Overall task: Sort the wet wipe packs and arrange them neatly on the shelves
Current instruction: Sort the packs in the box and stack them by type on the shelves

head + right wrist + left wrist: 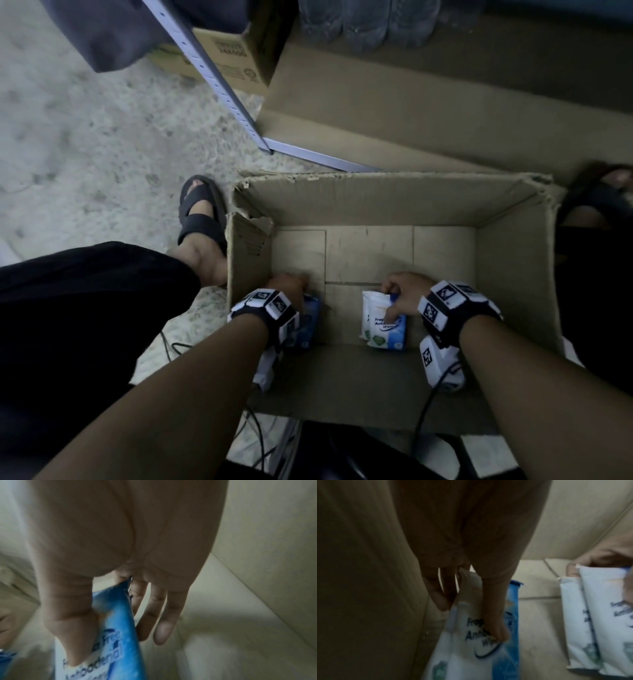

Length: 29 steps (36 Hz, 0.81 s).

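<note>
Packs stand on cardboard box (513,246) floor, long axes vertical: left hand (289,286) pinches left packs (310,320) at left wall; right hand (404,296) grips right packs (383,322) mid-floor; lift straight up

open brown cardboard box (513,246) on speckled concrete floor (85,137). both hands inside, at its near edge: left hand (287,282) in near-left corner on blue-and-white wipe packs (310,320), right hand (404,294) right of centre on white-and-blue wipe packs (380,325). metal shelf post (219,78) and flat brown cardboard sheet (376,113) behind box. sandalled foot (202,219) left of box.
</note>
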{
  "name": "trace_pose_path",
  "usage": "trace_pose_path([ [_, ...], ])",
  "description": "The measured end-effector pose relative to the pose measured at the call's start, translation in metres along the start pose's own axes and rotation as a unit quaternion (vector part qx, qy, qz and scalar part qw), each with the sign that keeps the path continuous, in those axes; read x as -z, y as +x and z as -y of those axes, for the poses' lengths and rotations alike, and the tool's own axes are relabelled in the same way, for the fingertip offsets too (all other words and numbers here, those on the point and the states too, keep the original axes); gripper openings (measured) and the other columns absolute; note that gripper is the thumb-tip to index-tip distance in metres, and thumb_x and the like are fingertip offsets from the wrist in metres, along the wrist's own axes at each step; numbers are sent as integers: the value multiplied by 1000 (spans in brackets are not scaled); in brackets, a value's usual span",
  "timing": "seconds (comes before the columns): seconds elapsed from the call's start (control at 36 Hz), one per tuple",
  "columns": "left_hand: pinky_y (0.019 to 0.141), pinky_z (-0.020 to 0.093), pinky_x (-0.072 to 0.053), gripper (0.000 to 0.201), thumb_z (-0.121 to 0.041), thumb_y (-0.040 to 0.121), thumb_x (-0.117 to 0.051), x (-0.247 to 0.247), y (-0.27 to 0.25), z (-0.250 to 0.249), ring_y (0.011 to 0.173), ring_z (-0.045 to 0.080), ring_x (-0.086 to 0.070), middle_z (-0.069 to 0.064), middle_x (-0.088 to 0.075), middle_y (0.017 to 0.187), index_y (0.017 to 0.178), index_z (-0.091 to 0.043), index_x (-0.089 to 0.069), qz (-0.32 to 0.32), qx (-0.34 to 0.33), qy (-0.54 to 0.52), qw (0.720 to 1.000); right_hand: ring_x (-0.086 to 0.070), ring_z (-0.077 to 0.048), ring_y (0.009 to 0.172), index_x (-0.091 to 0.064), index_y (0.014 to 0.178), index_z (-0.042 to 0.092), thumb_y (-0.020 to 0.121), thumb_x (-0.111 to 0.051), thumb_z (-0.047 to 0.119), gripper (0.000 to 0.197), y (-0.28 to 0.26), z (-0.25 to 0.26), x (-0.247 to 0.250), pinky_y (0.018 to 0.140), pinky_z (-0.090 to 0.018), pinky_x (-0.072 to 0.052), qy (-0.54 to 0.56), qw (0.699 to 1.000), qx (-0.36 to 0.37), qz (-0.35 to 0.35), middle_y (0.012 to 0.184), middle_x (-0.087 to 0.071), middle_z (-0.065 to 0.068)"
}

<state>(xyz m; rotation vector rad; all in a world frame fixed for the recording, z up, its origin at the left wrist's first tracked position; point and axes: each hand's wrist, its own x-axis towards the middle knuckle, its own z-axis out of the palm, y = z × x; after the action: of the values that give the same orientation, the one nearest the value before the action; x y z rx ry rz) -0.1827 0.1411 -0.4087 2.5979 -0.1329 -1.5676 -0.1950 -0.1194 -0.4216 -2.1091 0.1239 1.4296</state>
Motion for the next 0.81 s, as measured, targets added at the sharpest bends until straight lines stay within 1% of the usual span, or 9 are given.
trace_pose_path([
  [0.11,74,30,-52,50,-32,61,-89,17,-18,-4,94,24,-64,2,-66,102,93,-28,-51,-39,-23,-76,996,-56,-13,86,-59,95,26,63,-86,17,44,-16,19,14,56,-19,-38,-8,999,29,-40,95,-58,9],
  [0.25,81,34,-54,50,-36,60,-93,65,-54,-19,92,18,-66,0,-69,100,93,-26,-58,-100,-73,-217,968,-57,-15,84,-59,93,25,67,-83,19,35,-50,49,44,70,-26,-44,-9,991,87,-99,89,-58,9],
  [0.33,82,32,-54,47,-40,56,-94,94,-79,-30,90,12,-67,-5,-72,95,89,-26,-65,-153,-106,-295,937,-56,-15,81,-59,92,24,68,-82,19,34,-76,67,65,69,-27,-44,7,981,112,-158,87,-59,9],
  [0.47,86,31,-52,45,-22,56,-95,144,-137,-59,90,16,-69,2,-75,93,94,-14,-71,-231,-174,-392,873,-57,-13,75,-58,84,26,67,-80,14,31,-137,94,109,66,-27,-45,45,953,181,-237,78,-61,13],
  [0.56,74,27,-56,46,-17,61,-92,174,-174,-79,80,13,-71,1,-76,88,99,-9,-69,-244,-226,-421,844,-57,-8,72,-59,89,25,68,-81,16,32,-188,111,133,64,-22,-44,56,933,219,-278,83,-62,12],
  [0.64,57,19,-50,43,-18,66,-90,203,-207,-99,74,10,-69,-2,-75,85,103,-14,-68,-256,-275,-449,811,-61,-8,75,-60,90,25,66,-83,20,33,-239,123,157,68,-25,-48,58,901,259,-342,88,-66,9],
  [0.67,60,22,-52,48,-23,63,-92,213,-216,-106,78,13,-70,-1,-76,89,104,-17,-67,-267,-287,-458,798,-62,-8,77,-61,90,26,65,-84,22,34,-255,126,165,70,-27,-49,64,888,267,-368,90,-67,9],
  [0.75,88,47,-55,66,-33,54,-94,242,-238,-125,98,30,-70,8,-75,103,111,-13,-67,-273,-315,-502,758,-63,-8,81,-61,92,27,65,-86,25,37,-296,130,191,73,-26,-48,101,849,277,-438,94,-67,8],
  [0.81,93,48,-54,70,-25,58,-93,263,-246,-139,101,33,-70,13,-73,108,117,-3,-64,-253,-335,-533,735,-62,-3,73,-60,94,26,65,-86,24,39,-316,133,207,65,-22,-47,140,826,290,-462,90,-69,8],
])
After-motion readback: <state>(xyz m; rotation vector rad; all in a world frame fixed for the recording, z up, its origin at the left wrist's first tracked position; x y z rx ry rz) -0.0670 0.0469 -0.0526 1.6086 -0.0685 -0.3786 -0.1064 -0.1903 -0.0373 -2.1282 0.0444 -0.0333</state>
